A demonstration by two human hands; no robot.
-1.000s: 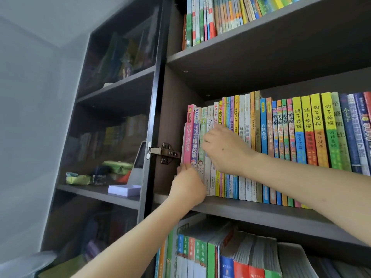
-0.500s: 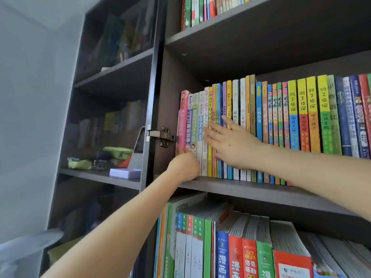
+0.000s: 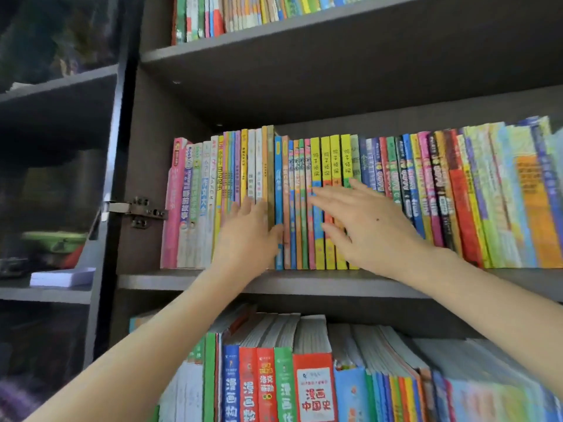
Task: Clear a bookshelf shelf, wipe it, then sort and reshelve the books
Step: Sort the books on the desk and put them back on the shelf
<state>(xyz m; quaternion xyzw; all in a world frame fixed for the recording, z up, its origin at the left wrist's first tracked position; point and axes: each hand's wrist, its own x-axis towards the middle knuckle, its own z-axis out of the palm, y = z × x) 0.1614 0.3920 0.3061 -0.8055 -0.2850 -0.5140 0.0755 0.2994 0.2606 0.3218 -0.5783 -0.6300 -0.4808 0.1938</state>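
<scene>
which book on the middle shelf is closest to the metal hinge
The pink-spined book, first at the row's left end, right beside the hinge; all other spines stand further right.

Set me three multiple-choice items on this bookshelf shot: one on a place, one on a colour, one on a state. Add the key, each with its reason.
1. Where does the pink book stand?
A. Left end of the middle shelf
B. Bottom shelf
C. Right end of the top shelf

2. What colour are the tops of the four matching spines at the right hand's fingertips?
A. Black
B. Yellow
C. White

3. How is the right hand?
A. Curled round a pulled-out book
B. Holding a cloth
C. Fingers straight, laid on the spines

Key: 1 A, it is the first book in that row; 2 B, all four tops show yellow; 3 C, the fingers lie flat and grip nothing.
</scene>
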